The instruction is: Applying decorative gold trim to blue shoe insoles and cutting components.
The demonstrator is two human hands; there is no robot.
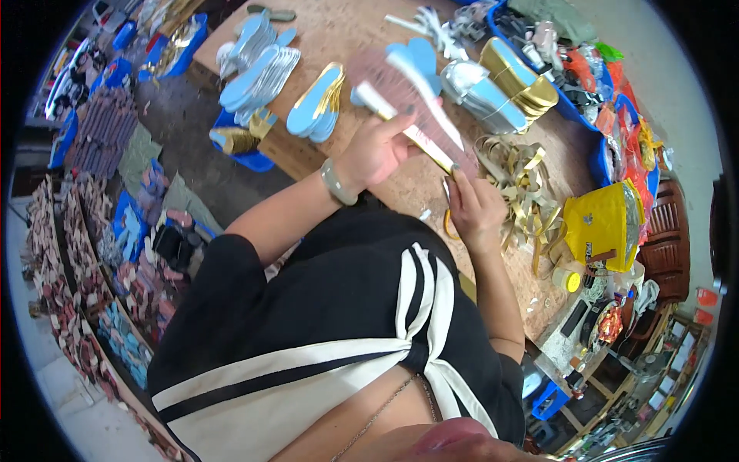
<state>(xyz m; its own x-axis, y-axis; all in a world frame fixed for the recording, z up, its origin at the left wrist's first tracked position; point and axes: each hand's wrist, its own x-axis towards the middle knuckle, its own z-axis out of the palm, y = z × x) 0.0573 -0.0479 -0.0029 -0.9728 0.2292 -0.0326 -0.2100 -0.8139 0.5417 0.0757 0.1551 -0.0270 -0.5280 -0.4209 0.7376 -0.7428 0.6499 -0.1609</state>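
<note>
We see insole stacks (262,73) along the workbench's (339,23) left edge, ribbon coils (519,181) near its middle, and bins (585,115) lining its right edge.

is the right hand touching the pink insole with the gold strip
Touching: the head view shows the right hand pinching the gold strip on the pink insole.

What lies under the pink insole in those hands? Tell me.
Under the pink insole show the wooden table and part of a blue insole. The left hand grips it; whatever lies directly beneath is covered.
</note>
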